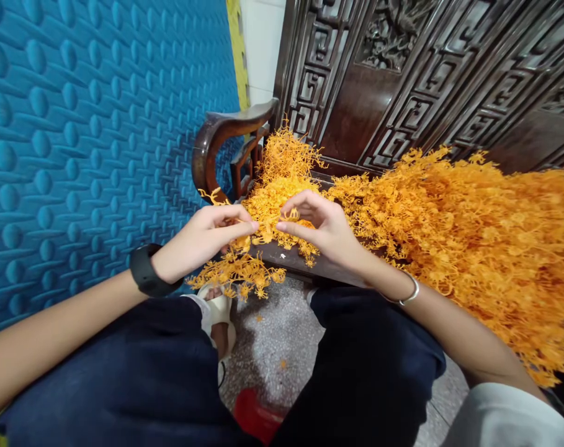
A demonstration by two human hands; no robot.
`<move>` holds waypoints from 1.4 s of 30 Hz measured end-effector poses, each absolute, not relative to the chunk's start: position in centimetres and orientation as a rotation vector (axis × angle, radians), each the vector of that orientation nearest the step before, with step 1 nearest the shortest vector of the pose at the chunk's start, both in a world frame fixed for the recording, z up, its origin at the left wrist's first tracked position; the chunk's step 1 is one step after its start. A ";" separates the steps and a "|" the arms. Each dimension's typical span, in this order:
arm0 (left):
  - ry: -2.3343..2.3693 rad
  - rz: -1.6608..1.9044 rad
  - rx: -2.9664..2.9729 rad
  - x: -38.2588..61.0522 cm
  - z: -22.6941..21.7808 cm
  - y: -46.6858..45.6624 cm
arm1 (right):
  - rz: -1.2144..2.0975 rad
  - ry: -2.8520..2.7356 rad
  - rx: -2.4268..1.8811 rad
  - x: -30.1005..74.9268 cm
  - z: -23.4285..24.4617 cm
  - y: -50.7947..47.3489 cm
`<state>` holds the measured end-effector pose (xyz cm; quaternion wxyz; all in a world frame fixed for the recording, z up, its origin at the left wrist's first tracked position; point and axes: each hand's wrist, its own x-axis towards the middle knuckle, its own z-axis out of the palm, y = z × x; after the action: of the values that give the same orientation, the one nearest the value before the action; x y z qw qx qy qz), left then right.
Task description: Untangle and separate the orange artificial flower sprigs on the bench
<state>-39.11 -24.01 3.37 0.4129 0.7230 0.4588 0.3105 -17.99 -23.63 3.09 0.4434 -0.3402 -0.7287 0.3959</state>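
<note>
Left hand: the left hand (206, 234), toward 9 o'clock, has thumb and forefinger closed nearly together, and it holds an orange bunch (237, 273) of thin strands, which hangs below toward 8 o'clock.
Right hand: the right hand (326, 226), toward 3 o'clock, is curved, with a narrow gap between thumb and forefinger. An orange strand (291, 215) shows there; whether it is gripped, I cannot tell.
Between hands: the two hands are near each other but apart.
Red object: at 6 o'clock on the floor (282, 323) is a red object (256, 413), partly hidden; I cannot tell if it is a container.
Settee: the dark wooden settee (340, 264) carries a small orange heap (286, 167) at 12 o'clock and a large orange heap (486, 242) at 3 o'clock.
Backrest: the carved backrest (351, 118) stands at 1 o'clock.
</note>
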 end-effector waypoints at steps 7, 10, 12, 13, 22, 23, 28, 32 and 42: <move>1.053 0.588 1.883 -39.3 3.6 -24.4 | 1.170 -1.545 -0.908 -17.4 3.1 -22.5; 1.031 0.618 1.969 -39.2 3.8 -24.5 | 1.184 -1.549 -0.950 -17.3 3.0 -22.1; 1.036 0.662 2.010 -39.1 4.0 -24.6 | 1.184 -1.556 -0.971 -17.2 3.0 -22.0; 1.039 0.683 2.027 -39.0 4.0 -24.7 | 1.177 -1.547 -0.976 -17.2 3.1 -22.0; 1.062 0.879 2.055 -37.2 4.4 -24.9 | 1.115 -1.332 -1.029 -18.0 2.9 -22.0; 1.064 0.894 2.040 -37.0 4.4 -24.9 | 1.103 -1.318 -1.035 -18.2 2.9 -21.9; 1.078 0.950 1.924 -36.7 4.5 -25.4 | 0.776 -1.097 -1.063 -15.7 3.3 -19.2; 1.082 0.921 1.924 -37.4 4.5 -26.0 | 0.518 -0.870 -1.216 -10.2 1.7 -16.7; 1.183 0.736 1.874 -38.3 4.0 -25.1 | 0.223 -1.593 -1.733 -7.6 -3.1 -14.6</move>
<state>-38.30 -25.06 3.99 0.3922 0.7382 0.4660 0.2900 -7.62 -14.59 -3.12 0.3789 -0.6783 -0.6235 0.0873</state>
